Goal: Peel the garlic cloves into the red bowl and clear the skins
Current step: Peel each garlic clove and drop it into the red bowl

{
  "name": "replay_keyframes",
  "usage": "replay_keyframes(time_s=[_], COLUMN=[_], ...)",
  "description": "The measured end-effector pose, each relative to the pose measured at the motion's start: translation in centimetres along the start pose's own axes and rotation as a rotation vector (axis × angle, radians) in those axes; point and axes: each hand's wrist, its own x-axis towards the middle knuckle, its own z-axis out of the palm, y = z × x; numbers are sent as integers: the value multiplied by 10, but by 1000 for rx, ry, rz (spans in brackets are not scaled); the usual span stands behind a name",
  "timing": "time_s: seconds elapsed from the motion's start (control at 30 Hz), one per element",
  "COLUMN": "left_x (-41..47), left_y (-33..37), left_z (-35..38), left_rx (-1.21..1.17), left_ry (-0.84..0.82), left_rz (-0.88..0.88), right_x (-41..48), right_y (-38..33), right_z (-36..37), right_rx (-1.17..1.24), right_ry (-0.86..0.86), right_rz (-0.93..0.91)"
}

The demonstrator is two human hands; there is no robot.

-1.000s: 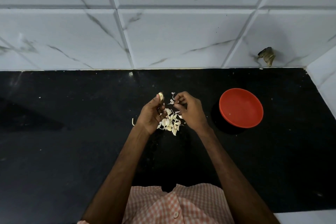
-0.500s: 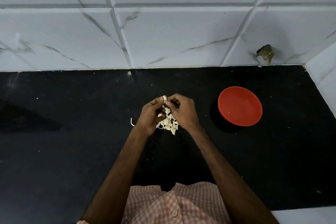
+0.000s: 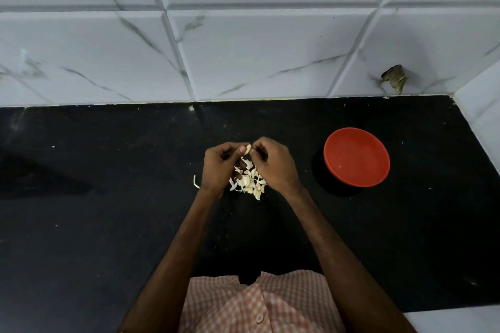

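Now pinching single garlic clove (image 3: 247, 149) with left hand (image 3: 216, 167) and right hand (image 3: 276, 165) together, fingertips curling round it, hovering just above skin pile (image 3: 247, 182) on black counter (image 3: 108, 224); leaving red bowl (image 3: 356, 157) upright, well apart to right.

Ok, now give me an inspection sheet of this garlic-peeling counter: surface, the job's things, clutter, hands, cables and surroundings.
Surface: black countertop, dotted with small pale flecks.
Job's things: garlic clove held above a pile of garlic skins and cloves; red bowl to the right, apart from the pile, no cloves visible in it.
Clutter: one curled skin strip lying left of the pile.
Grippers: left hand and right hand both pinch the clove.
Cables: nothing seen.
Surroundings: white marble-look wall tiles; a brownish damaged patch low on the wall behind the bowl.
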Motion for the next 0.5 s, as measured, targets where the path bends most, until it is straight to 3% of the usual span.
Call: replay_keyframes(time_s=[0.33, 0.5], left_x=[1, 1], left_y=[-2, -3], left_z=[2, 2], left_rx=[-29, -2], left_ry=[-7, -8], left_rz=[-35, -62], right_x=[1, 3], right_y=[4, 5], right_z=[-1, -5], right_rx=[139, 185], right_ry=[73, 135], right_rz=[1, -114])
